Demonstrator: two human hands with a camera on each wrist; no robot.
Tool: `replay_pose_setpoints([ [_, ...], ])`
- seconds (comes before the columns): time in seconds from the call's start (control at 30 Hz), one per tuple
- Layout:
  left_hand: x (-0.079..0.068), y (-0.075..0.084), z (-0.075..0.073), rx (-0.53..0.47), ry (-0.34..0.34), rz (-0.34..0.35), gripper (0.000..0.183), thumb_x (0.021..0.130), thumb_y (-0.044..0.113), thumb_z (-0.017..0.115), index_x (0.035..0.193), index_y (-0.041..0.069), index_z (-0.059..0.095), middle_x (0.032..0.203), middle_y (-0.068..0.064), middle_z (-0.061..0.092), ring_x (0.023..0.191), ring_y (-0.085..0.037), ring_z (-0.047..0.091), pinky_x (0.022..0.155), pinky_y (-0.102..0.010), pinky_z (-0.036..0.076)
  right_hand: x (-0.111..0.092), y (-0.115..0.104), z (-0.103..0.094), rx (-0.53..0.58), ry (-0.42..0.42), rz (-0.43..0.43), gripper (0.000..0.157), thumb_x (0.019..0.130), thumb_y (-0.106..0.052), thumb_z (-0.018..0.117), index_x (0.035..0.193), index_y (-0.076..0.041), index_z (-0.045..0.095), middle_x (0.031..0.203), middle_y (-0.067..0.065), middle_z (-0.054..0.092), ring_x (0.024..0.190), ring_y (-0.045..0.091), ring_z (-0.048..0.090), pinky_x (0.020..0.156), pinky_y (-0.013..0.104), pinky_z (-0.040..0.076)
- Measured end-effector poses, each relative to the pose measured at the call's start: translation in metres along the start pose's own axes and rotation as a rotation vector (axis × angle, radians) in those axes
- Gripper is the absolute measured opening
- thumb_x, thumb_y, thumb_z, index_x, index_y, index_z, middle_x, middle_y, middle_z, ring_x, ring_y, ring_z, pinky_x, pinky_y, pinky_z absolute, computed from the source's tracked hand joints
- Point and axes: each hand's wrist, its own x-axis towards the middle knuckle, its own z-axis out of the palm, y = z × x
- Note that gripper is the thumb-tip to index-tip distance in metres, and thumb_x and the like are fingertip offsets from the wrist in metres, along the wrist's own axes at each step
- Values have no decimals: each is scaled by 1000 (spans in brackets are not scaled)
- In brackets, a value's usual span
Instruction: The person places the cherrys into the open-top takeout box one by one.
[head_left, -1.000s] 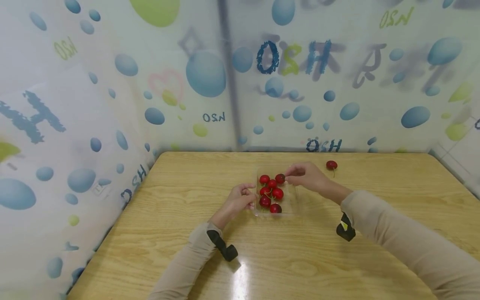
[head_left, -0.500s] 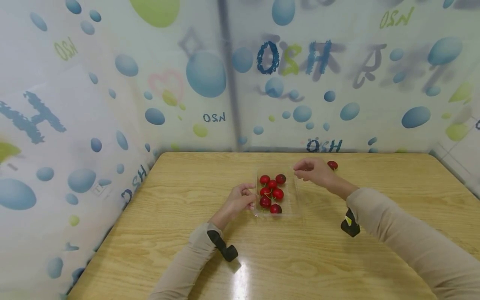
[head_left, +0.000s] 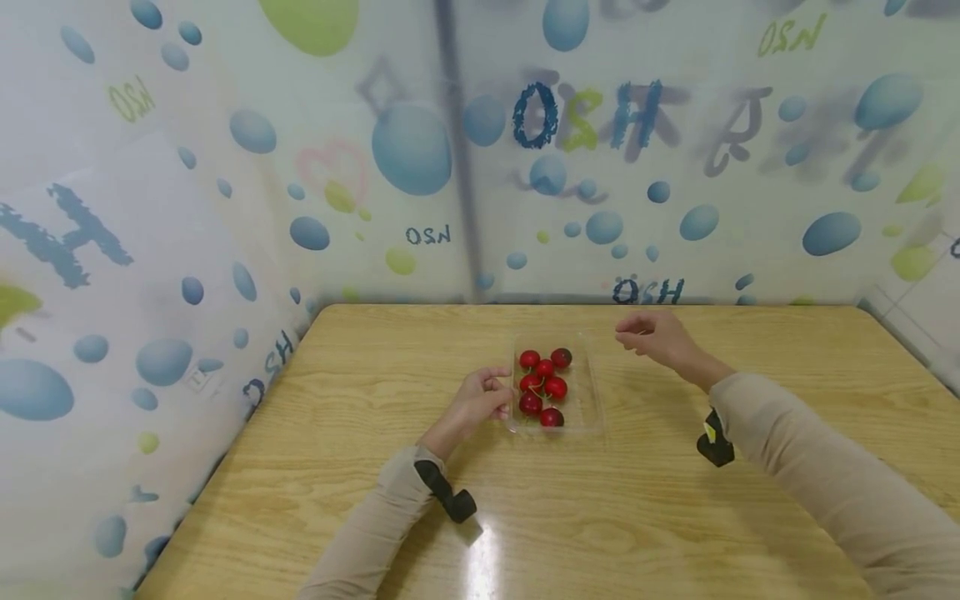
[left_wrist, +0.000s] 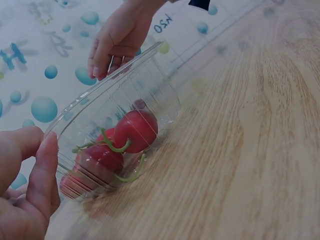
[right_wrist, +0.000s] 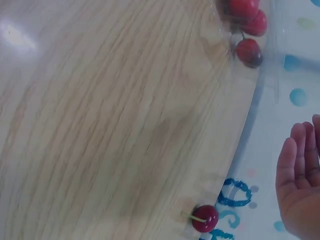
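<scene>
A clear plastic container (head_left: 581,400) stands on the wooden table with several red cherries (head_left: 556,387) inside, some with green stems. My left hand (head_left: 477,398) pinches its left rim between thumb and fingers, as the left wrist view shows up close. My right hand (head_left: 660,337) is in the air to the right of the container, fingers loosely bent and nothing in them. One loose cherry (right_wrist: 205,218) with its stem lies on the table near the far edge. In the head view my right hand hides it.
The wooden table (head_left: 360,400) ends at a far edge against a wall sheet (head_left: 495,217) printed with blue and green drops. Another printed sheet (head_left: 187,317) borders the left side. Dark straps with small black devices sit on both wrists.
My right hand has left the cherry at the container's upper right and moved right, now covering the loose cherry in the head view. The left hand and container have stayed put.
</scene>
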Motion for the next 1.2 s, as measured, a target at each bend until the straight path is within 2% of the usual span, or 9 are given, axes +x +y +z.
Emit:
replay_pose_setpoints([
  [0.23, -1, 1, 0, 1, 1, -13, 44, 77, -6, 53, 120, -8, 42, 71, -4, 46, 50, -8, 47, 44, -16, 45, 0, 12, -11, -53, 47, 1, 27, 89, -17, 54, 103, 5, 56, 97, 23, 58, 85, 34, 55, 74, 45, 49],
  [0.53, -2, 3, 1, -3, 22, -25, 42, 77, -7, 53, 118, -7, 43, 70, -4, 46, 49, -8, 46, 43, -17, 45, -1, 27, -18, -107, 73, 33, 24, 88, -16, 54, 102, 4, 56, 97, 22, 58, 87, 36, 55, 72, 42, 50],
  [0.9, -1, 2, 1, 2, 19, -10, 43, 76, -6, 53, 118, -8, 43, 69, -4, 45, 49, -8, 46, 43, -17, 45, -1, 42, -28, -109, 97, 66, 28, 89, -19, 53, 104, 5, 56, 97, 22, 57, 85, 36, 55, 69, 41, 50],
  [1.2, 0, 1, 0, -5, 9, -14, 44, 77, -6, 52, 120, -8, 42, 70, -4, 46, 49, -9, 47, 44, -17, 45, 0, 48, -33, -159, 116, 65, 30, 90, -20, 52, 102, 6, 54, 98, 23, 55, 85, 35, 53, 62, 33, 50],
])
